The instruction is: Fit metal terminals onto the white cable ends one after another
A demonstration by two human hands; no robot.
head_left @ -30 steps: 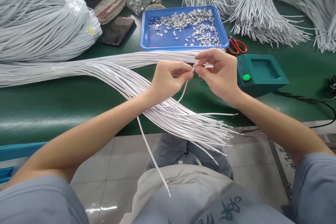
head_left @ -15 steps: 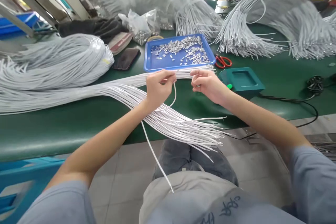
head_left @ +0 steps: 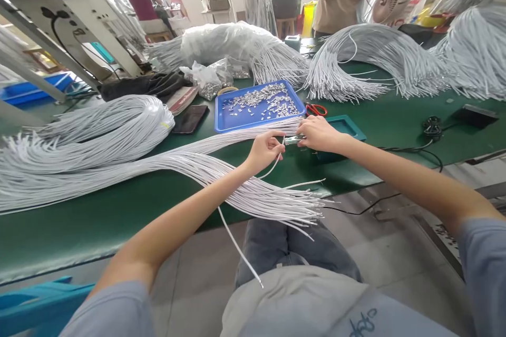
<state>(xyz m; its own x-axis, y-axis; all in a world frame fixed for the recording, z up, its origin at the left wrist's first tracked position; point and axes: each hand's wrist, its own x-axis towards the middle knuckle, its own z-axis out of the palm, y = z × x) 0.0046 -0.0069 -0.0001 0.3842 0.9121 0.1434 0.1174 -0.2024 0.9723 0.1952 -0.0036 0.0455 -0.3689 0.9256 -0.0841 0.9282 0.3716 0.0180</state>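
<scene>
My left hand (head_left: 265, 150) is closed in a pinch on a thin white cable (head_left: 272, 168), whose end points up between thumb and forefinger. Close beside it, my right hand (head_left: 318, 134) grips a small silvery metal tool (head_left: 293, 140); its tip meets or nearly meets the cable end, and its exact kind is unclear. Below my left forearm a bundle of white cables (head_left: 269, 197) fans out over the table's front edge. Behind both hands lies a blue tray (head_left: 237, 125) with many small metal pieces. A teal box (head_left: 348, 125) is partly hidden by my right hand.
Red-handled scissors (head_left: 317, 109) lie by the tray. Coiled cable bundles (head_left: 114, 126) cover the left, with more bundles (head_left: 371, 52) at the back. A dark wallet-like object (head_left: 191, 119) and a black cord (head_left: 419, 150) lie on the green table (head_left: 118, 231). Several people work beyond.
My right hand, formerly open, now grips the silvery tool beside the cable end. My left hand still pinches the cable. The view has tilted up, showing more of the room.
</scene>
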